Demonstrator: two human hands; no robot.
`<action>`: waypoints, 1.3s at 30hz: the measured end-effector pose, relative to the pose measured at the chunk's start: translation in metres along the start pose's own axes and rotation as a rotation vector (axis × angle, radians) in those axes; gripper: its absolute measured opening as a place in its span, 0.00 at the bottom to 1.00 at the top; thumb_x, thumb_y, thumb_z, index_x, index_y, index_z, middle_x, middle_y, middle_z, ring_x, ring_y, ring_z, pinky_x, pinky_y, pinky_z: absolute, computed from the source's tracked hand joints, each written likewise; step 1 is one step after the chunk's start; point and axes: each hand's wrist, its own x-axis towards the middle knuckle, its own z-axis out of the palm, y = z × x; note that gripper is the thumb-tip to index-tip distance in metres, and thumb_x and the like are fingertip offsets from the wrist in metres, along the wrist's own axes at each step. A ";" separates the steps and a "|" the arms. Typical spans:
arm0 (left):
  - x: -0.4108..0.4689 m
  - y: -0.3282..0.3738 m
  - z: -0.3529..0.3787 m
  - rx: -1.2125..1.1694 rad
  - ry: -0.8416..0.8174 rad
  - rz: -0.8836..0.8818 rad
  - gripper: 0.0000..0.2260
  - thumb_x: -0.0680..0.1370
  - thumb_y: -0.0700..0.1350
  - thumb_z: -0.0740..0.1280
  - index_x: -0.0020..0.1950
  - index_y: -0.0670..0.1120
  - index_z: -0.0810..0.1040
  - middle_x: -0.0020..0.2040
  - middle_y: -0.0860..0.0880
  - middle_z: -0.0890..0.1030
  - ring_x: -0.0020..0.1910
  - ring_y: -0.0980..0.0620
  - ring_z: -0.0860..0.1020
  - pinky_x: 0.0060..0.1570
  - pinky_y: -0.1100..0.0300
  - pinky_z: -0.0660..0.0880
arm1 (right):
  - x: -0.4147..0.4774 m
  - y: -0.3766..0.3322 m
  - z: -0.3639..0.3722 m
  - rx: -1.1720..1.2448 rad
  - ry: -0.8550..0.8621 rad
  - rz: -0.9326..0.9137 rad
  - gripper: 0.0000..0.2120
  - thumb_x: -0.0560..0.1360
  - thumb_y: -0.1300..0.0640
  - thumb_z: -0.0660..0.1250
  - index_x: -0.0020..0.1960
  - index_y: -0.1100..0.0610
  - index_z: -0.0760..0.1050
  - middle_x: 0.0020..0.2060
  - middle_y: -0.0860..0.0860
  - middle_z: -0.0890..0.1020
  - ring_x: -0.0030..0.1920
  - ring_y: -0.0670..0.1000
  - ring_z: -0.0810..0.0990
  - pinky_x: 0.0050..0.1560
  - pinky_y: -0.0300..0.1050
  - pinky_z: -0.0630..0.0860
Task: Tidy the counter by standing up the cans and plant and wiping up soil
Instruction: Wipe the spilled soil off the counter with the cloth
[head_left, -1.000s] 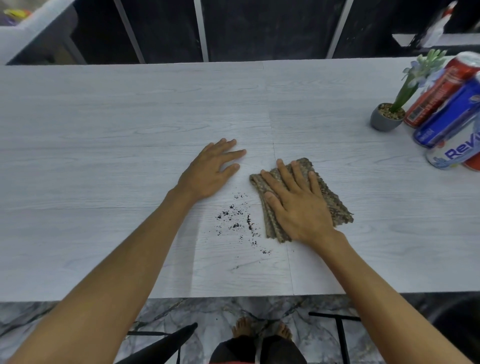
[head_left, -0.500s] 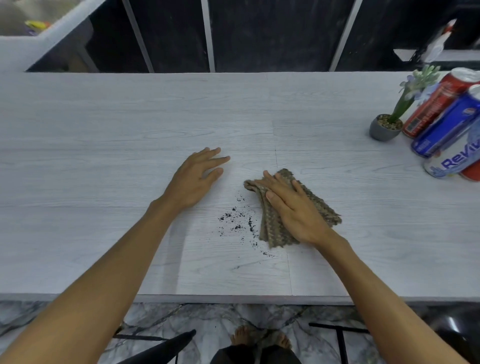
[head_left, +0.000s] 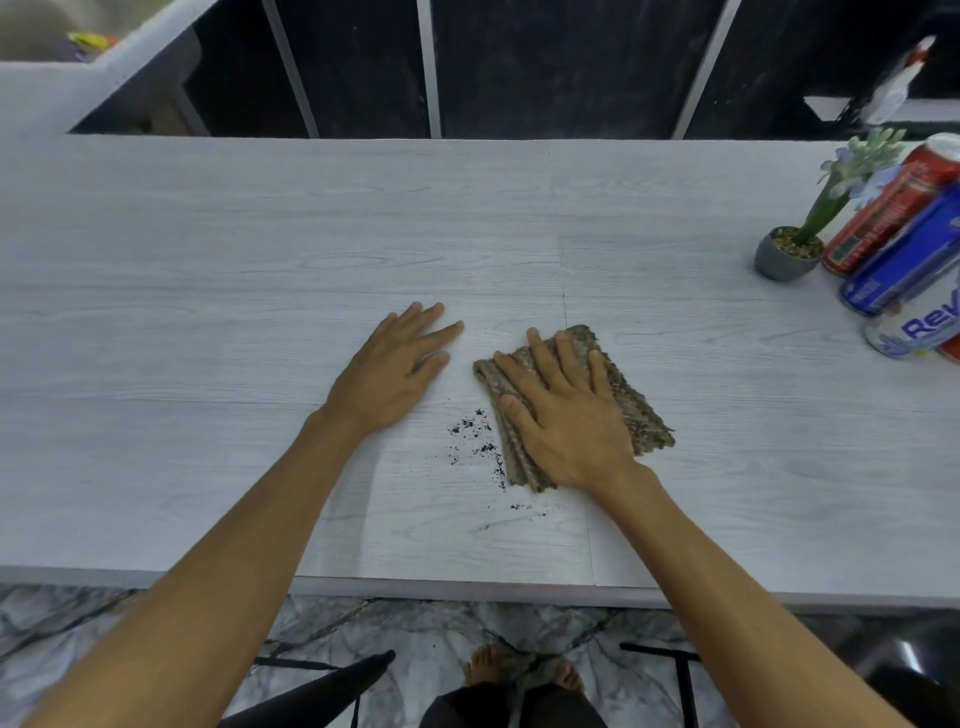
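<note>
Our right hand (head_left: 563, 415) presses flat, fingers spread, on the folded cloth (head_left: 631, 405); the soil specks (head_left: 470, 434) lie at its nine o'clock, toward our flat, empty left hand (head_left: 387, 371).

Counter (head_left: 260, 249) matt pale woodgrain; cloth (head_left: 634, 410) coarse woven; cans (head_left: 904, 254) glossy metal.

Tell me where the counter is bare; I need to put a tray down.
Bare: left of the left hand, and the far strip between both hands and the plant. Crowded: the right end, with cans; soil beside the cloth under the right hand.
</note>
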 end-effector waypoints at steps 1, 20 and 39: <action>0.000 0.000 0.000 -0.001 -0.001 -0.001 0.19 0.83 0.52 0.54 0.75 0.57 0.63 0.78 0.54 0.56 0.77 0.58 0.49 0.75 0.58 0.43 | -0.003 -0.001 0.001 -0.005 -0.011 -0.038 0.26 0.79 0.37 0.37 0.77 0.38 0.43 0.77 0.45 0.40 0.77 0.51 0.35 0.74 0.56 0.34; -0.002 -0.001 0.002 0.016 0.011 -0.003 0.19 0.83 0.54 0.54 0.74 0.58 0.65 0.78 0.54 0.57 0.77 0.58 0.49 0.74 0.61 0.43 | -0.042 0.049 -0.012 -0.008 0.014 0.105 0.29 0.77 0.35 0.35 0.77 0.38 0.44 0.78 0.43 0.42 0.77 0.48 0.38 0.75 0.53 0.35; -0.049 0.014 0.000 -0.028 0.044 -0.043 0.19 0.83 0.52 0.55 0.74 0.56 0.65 0.78 0.53 0.58 0.76 0.59 0.50 0.73 0.64 0.43 | -0.104 0.043 -0.005 0.023 0.077 0.099 0.25 0.80 0.38 0.38 0.76 0.37 0.50 0.77 0.42 0.48 0.77 0.46 0.42 0.75 0.49 0.36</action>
